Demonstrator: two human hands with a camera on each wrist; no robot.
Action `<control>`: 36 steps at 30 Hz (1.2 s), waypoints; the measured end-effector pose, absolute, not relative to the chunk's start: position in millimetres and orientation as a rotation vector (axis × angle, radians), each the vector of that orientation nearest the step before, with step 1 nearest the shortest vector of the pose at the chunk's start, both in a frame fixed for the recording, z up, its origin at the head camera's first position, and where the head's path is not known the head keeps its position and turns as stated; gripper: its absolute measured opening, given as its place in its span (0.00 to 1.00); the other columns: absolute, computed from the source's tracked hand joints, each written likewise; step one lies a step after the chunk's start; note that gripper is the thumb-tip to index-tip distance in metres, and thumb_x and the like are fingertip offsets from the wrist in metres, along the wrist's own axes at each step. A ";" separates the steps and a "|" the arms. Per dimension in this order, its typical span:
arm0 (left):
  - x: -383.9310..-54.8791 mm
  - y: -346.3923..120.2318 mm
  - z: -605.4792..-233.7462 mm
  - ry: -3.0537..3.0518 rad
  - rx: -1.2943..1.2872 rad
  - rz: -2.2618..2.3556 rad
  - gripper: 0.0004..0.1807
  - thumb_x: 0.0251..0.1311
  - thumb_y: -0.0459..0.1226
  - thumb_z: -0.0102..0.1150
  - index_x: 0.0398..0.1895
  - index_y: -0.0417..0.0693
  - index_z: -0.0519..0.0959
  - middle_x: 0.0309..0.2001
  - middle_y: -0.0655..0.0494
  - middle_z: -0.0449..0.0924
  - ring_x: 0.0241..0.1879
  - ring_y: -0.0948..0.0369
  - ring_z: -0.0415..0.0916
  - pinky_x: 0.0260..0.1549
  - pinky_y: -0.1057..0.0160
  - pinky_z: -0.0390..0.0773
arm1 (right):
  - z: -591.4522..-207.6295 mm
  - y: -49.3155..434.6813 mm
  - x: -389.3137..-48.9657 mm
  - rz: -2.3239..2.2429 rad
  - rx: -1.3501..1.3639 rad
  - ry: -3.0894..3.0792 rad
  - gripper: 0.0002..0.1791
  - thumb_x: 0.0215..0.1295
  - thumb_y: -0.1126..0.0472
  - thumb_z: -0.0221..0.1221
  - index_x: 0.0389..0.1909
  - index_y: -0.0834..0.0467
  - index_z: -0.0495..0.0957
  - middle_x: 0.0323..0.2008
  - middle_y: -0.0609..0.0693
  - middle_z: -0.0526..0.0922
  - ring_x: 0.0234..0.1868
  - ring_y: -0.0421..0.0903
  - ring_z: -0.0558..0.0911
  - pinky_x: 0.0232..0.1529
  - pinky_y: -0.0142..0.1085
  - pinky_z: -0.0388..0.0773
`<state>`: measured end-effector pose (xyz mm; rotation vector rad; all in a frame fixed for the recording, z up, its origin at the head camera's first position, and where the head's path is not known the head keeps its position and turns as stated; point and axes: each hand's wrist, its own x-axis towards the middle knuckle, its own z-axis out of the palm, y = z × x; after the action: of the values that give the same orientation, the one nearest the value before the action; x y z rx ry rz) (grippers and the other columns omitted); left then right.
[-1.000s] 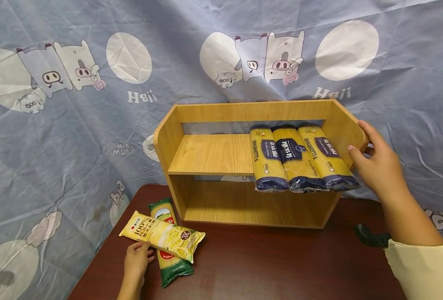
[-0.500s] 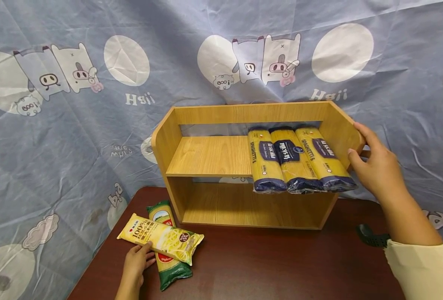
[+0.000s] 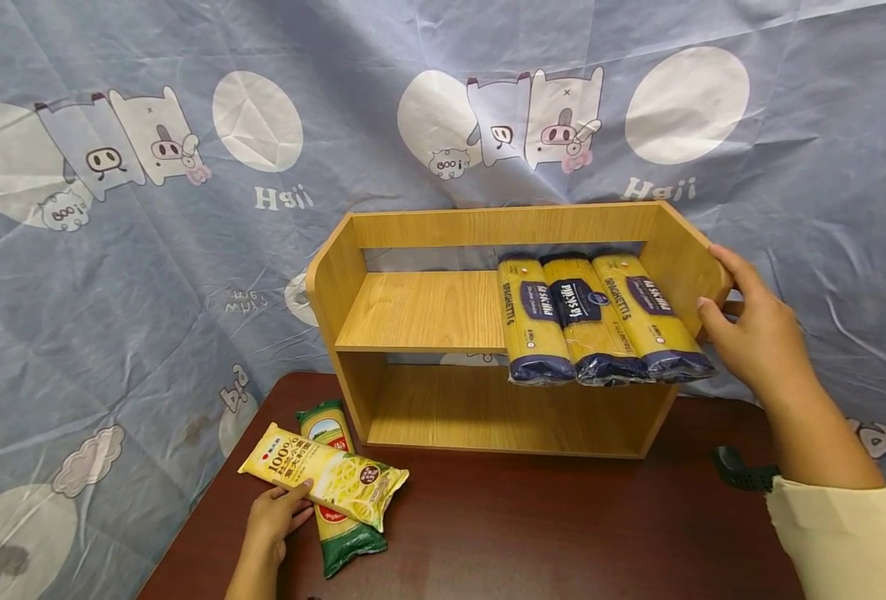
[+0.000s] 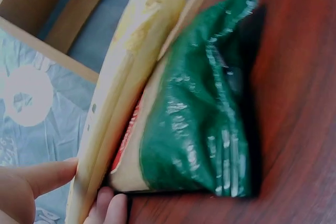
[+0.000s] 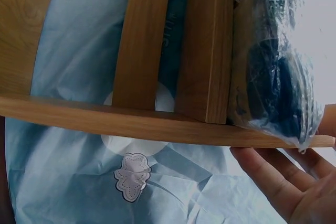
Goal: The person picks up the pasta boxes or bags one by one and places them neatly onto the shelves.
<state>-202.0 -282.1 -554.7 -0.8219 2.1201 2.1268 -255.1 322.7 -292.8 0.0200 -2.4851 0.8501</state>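
Note:
At the lower left in the head view, my left hand [image 3: 270, 518] pinches the near edge of a yellow pasta packet [image 3: 326, 473]. This packet lies slantwise across a green-ended pasta packet [image 3: 352, 546] on the table. The left wrist view shows a digit on the yellow packet's [image 4: 113, 103] upper face and fingertips [image 4: 113, 205] at its other side, beside the green end [image 4: 184, 119]. My right hand [image 3: 765, 337] grips the right side panel of a wooden shelf [image 3: 427, 312], thumb inside. In the right wrist view, several fingers of that hand [image 5: 294, 187] lie against the panel's outside.
On the upper shelf's right half, three spaghetti packs [image 3: 536, 321] lie side by side, their ends jutting past the front edge. A black curved object [image 3: 743, 471] lies on the dark red table [image 3: 533, 525] at right. A patterned cloth [image 3: 150, 292] hangs behind.
My left fingers have shifted slightly right and farther onto the yellow packet's edge. Both packets, the shelf and my right hand stay in place; the head view shifts a little.

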 end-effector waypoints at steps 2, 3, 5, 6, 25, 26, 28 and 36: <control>-200.8 -284.5 -554.5 2.084 -0.830 2.145 0.32 0.66 0.42 0.66 0.59 0.24 0.67 0.37 0.52 0.79 0.33 0.65 0.84 0.43 0.63 0.86 | -292.8 322.7 -255.0 0.856 0.016 -2.490 0.39 0.75 0.56 0.53 0.80 0.35 0.48 0.74 0.65 0.65 0.58 0.76 0.76 0.21 0.22 0.68; -200.0 -285.8 -554.5 2.065 -0.834 2.159 0.26 0.67 0.41 0.65 0.53 0.27 0.69 0.36 0.54 0.80 0.33 0.65 0.84 0.43 0.62 0.86 | -292.7 322.7 -254.8 0.860 0.015 -2.492 0.39 0.75 0.56 0.53 0.80 0.35 0.48 0.74 0.65 0.65 0.58 0.76 0.76 0.21 0.23 0.68; -198.5 -287.5 -554.2 2.040 -0.839 2.181 0.19 0.67 0.41 0.65 0.42 0.33 0.70 0.34 0.55 0.81 0.33 0.65 0.85 0.43 0.62 0.86 | -292.6 322.6 -254.4 0.867 0.017 -2.493 0.39 0.75 0.56 0.53 0.80 0.35 0.47 0.74 0.65 0.65 0.58 0.76 0.76 0.21 0.23 0.69; -197.7 -288.2 -554.0 2.037 -0.839 2.186 0.17 0.67 0.40 0.64 0.37 0.36 0.69 0.35 0.55 0.81 0.33 0.65 0.85 0.43 0.62 0.86 | -292.6 322.8 -254.0 0.872 0.020 -2.490 0.39 0.75 0.56 0.53 0.80 0.35 0.47 0.73 0.66 0.65 0.58 0.76 0.76 0.21 0.23 0.69; -188.4 -290.4 -552.2 2.114 -0.751 2.106 0.25 0.77 0.42 0.49 0.64 0.33 0.57 0.37 0.52 0.76 0.31 0.65 0.81 0.35 0.68 0.85 | -295.2 322.9 -253.7 0.872 0.022 -2.453 0.38 0.75 0.57 0.52 0.80 0.35 0.49 0.73 0.66 0.66 0.57 0.77 0.77 0.21 0.16 0.66; -189.4 -291.7 -552.0 2.130 -0.735 2.087 0.25 0.77 0.41 0.48 0.65 0.33 0.58 0.37 0.52 0.76 0.31 0.65 0.80 0.34 0.68 0.85 | -295.2 322.8 -253.5 0.871 0.021 -2.453 0.38 0.75 0.57 0.52 0.80 0.35 0.49 0.72 0.66 0.66 0.57 0.77 0.77 0.21 0.15 0.65; -192.2 -294.3 -551.4 2.161 -0.703 2.046 0.25 0.77 0.41 0.48 0.67 0.33 0.59 0.36 0.53 0.77 0.32 0.64 0.78 0.34 0.68 0.84 | -295.3 322.4 -253.3 0.874 0.022 -2.450 0.38 0.75 0.57 0.52 0.80 0.35 0.49 0.72 0.66 0.67 0.57 0.76 0.77 0.21 0.15 0.65; -207.3 -299.2 -546.8 2.229 -0.624 1.967 0.31 0.78 0.43 0.43 0.76 0.37 0.52 0.40 0.52 0.79 0.36 0.62 0.79 0.36 0.61 0.83 | -295.7 321.3 -254.5 0.874 0.024 -2.449 0.38 0.75 0.57 0.52 0.80 0.35 0.49 0.72 0.66 0.67 0.57 0.76 0.77 0.22 0.14 0.65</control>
<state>-207.3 -299.2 -546.8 -0.6237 2.2289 1.9674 -254.5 321.3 -295.7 0.0244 -2.4494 0.8744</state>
